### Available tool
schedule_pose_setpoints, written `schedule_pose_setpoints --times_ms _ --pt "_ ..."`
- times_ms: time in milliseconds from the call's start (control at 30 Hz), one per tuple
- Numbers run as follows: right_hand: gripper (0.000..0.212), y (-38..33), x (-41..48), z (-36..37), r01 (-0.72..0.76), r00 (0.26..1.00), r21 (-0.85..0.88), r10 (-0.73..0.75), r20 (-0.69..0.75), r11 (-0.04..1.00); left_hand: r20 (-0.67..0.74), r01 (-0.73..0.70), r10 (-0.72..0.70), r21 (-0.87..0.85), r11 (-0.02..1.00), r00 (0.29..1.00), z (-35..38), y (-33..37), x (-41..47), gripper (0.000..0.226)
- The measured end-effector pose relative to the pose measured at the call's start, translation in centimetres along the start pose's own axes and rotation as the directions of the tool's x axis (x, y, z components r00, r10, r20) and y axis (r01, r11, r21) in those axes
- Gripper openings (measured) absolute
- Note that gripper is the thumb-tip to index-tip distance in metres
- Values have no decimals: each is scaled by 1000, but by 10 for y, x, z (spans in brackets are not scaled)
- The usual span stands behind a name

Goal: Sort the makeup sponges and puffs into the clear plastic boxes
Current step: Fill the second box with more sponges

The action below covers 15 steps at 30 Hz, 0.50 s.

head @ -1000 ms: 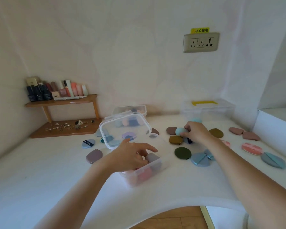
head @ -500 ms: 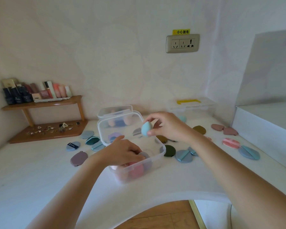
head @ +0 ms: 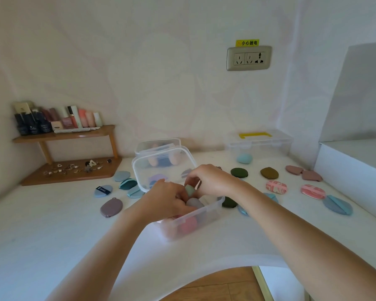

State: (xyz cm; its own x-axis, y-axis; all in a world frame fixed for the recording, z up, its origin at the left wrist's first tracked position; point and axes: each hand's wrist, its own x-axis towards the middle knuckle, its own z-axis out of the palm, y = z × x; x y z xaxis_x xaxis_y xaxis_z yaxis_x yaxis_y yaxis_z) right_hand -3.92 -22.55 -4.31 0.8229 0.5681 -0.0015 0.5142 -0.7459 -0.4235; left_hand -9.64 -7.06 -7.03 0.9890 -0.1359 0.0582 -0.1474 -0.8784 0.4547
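An open clear box (head: pixel 206 213) stands mid-table with its lid (head: pixel 163 168) tilted up behind it. Inside lie a pink sponge (head: pixel 188 225) and a grey sponge (head: pixel 194 203). My right hand (head: pixel 213 181) pinches a teal egg-shaped sponge (head: pixel 189 190) just above the box's opening. My left hand (head: pixel 167 200) curls over the box's left rim, fingertips hidden inside. Loose puffs lie around: dark green (head: pixel 239 172), olive (head: pixel 269 173), pink patterned (head: pixel 276 187) to the right, mauve (head: pixel 111 207) and blue (head: pixel 103 190) to the left.
A second clear box (head: pixel 159 144) stands behind the lid. A larger clear box with a yellow handle (head: pixel 258 140) stands at the back right, a light blue sponge (head: pixel 244 158) before it. A wooden shelf (head: pixel 63 135) with cosmetics fills the left corner; a white ledge (head: pixel 352 170) borders the right.
My right hand picked the teal sponge from the table at the right, carried it left and lowered it to the open box. My left hand stayed at the box.
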Motion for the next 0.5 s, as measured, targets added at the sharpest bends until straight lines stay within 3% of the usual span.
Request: schedule_pose_setpoints --times_ms 100,200,433,500 --pt "19 -3 -1 -7 -25 997 167 13 73 986 10 -62 62 62 996 998 -3 4 -2 38" --pt "32 -13 -2 -9 -84 966 116 52 254 990 87 -104 95 101 989 992 -7 10 -6 63" --pt "46 -20 -6 -13 -133 910 228 27 414 965 223 -28 22 21 999 975 -24 0 -14 29" --pt "49 -23 -7 -11 -137 889 224 20 458 965 202 -26 19 32 999 979 -24 -2 -16 22"
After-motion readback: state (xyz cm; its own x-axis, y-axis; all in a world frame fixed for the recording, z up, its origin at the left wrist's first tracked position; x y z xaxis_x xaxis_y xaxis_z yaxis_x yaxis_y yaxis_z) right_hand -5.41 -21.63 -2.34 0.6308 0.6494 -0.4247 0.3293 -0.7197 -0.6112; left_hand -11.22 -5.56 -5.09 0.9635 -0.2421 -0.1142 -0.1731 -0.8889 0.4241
